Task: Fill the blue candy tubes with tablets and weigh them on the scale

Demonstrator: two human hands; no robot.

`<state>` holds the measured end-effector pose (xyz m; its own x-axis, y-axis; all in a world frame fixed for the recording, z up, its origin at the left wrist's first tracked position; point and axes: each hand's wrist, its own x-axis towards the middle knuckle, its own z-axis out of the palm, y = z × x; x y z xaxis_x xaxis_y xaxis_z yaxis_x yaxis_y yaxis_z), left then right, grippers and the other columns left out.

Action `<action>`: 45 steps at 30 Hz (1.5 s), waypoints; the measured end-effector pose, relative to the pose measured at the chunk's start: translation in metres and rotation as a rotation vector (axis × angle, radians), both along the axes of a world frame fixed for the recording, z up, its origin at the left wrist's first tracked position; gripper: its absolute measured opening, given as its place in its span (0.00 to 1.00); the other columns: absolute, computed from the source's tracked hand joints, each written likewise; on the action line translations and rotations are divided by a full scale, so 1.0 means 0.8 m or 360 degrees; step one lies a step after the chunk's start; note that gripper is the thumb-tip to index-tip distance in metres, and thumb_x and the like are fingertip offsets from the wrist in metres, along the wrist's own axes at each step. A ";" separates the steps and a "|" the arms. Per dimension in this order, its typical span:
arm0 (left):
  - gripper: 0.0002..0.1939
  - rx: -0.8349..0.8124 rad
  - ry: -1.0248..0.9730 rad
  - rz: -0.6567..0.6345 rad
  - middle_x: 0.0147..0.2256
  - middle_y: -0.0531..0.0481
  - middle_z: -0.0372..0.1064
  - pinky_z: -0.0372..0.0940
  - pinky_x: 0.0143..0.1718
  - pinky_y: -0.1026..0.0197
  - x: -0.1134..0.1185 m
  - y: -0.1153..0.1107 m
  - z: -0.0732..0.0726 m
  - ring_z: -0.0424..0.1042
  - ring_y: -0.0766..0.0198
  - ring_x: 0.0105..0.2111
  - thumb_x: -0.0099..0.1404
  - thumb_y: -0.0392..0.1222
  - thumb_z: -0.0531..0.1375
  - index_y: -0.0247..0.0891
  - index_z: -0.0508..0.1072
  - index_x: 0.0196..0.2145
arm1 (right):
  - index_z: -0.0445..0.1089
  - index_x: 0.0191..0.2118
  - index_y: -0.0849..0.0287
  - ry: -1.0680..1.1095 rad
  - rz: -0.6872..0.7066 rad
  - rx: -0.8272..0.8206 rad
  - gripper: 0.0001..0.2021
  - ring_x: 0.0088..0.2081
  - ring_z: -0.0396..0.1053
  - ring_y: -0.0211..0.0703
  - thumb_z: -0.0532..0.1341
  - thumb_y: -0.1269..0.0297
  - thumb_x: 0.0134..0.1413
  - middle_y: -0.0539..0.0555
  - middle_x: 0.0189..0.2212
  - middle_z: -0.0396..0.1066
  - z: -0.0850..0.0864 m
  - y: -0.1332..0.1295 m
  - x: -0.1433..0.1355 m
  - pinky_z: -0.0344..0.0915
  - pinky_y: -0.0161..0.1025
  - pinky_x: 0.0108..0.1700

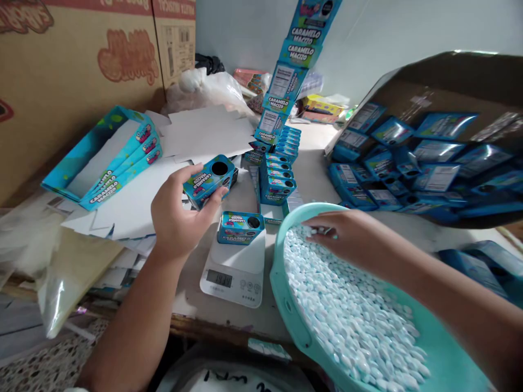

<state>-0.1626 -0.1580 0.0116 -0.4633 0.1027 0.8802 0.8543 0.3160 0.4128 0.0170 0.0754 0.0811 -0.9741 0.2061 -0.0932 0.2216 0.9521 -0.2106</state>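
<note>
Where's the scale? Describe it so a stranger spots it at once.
Find the big turquoise basin of pale pieces at right. Just left of its rim, a flat white scale bears a small blue box. The digital display at its near end sets it apart.

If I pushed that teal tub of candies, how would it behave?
The tub probably feels heavy, given how many candies it holds. They look small and loose, so they would likely shift. Its broad shape suggests sliding before tipping.

2 hands [174,218] [343,228], 1 basin [283,294], 1 scale [241,262] show.
</note>
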 end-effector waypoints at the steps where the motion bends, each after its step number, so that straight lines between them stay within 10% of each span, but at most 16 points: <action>1: 0.23 -0.0003 0.0021 0.0007 0.45 0.47 0.78 0.73 0.47 0.54 0.000 0.000 0.000 0.78 0.53 0.45 0.62 0.51 0.70 0.43 0.73 0.51 | 0.82 0.37 0.55 0.0032 -0.0029 -0.0034 0.08 0.30 0.76 0.44 0.64 0.72 0.56 0.54 0.32 0.81 0.013 -0.006 -0.009 0.66 0.40 0.34; 6: 0.22 0.0003 -0.0009 0.0038 0.43 0.48 0.78 0.73 0.45 0.56 0.002 0.002 0.003 0.79 0.55 0.43 0.61 0.52 0.70 0.42 0.74 0.49 | 0.82 0.41 0.57 0.0239 0.0127 -0.0211 0.07 0.27 0.72 0.38 0.67 0.68 0.57 0.50 0.29 0.79 0.044 -0.041 -0.060 0.63 0.36 0.32; 26: 0.16 -0.0170 0.0008 -0.0011 0.43 0.47 0.80 0.74 0.43 0.56 0.000 0.004 0.002 0.79 0.56 0.40 0.66 0.48 0.67 0.41 0.74 0.49 | 0.80 0.43 0.56 0.0312 0.0697 -0.0210 0.11 0.38 0.75 0.42 0.64 0.75 0.58 0.54 0.39 0.78 0.012 -0.059 -0.081 0.69 0.36 0.40; 45: 0.17 -0.0147 -0.0090 -0.0043 0.43 0.46 0.79 0.73 0.43 0.55 -0.002 0.002 0.002 0.79 0.55 0.40 0.66 0.48 0.67 0.41 0.73 0.49 | 0.78 0.46 0.58 0.0316 0.0532 -0.0322 0.10 0.37 0.77 0.40 0.67 0.70 0.58 0.54 0.40 0.79 0.014 -0.057 -0.078 0.72 0.34 0.38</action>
<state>-0.1639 -0.1563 0.0135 -0.5077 0.1950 0.8392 0.8393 0.3320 0.4306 -0.0451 0.0298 0.0921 -0.9873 -0.1264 0.0965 -0.1551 0.8999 -0.4077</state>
